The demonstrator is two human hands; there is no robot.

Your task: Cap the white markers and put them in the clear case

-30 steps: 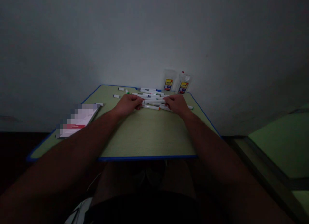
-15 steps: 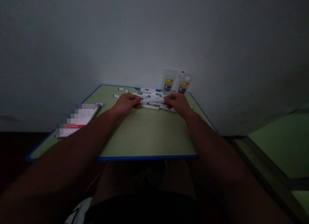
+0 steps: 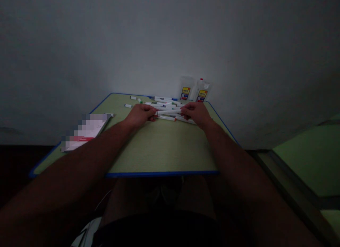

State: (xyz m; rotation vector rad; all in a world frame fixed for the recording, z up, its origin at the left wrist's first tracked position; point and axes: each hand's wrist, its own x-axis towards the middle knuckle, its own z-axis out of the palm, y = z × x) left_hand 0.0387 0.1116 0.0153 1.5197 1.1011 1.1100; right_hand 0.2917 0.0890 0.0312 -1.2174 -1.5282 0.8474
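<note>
The grey wall [image 3: 170, 45] is the largest thing, and it stands beyond the fingers of both hands. Under the fingers is the counter [image 3: 159, 147], pale green with a blue edge. To the left of the left fingers, and nearer to the person, lies a flat item [image 3: 90, 133], white and red, partly pixelated. The left hand [image 3: 138, 116] and the right hand [image 3: 197, 114] face each other, apart, over the far half of the counter. Behind the right fingers, near the wall, two clear containers [image 3: 185, 87] [image 3: 202, 91] with yellow labels stand side by side. Around and behind the fingers lie many white markers [image 3: 163, 98], some with blue or green ends; one with an orange end [image 3: 166, 117] is just below the held one. This held white marker [image 3: 169, 112] is between the hands: the left fingers are pinched around its left end and the right fingers around its right end. I cannot tell if it touches the markers below.
</note>
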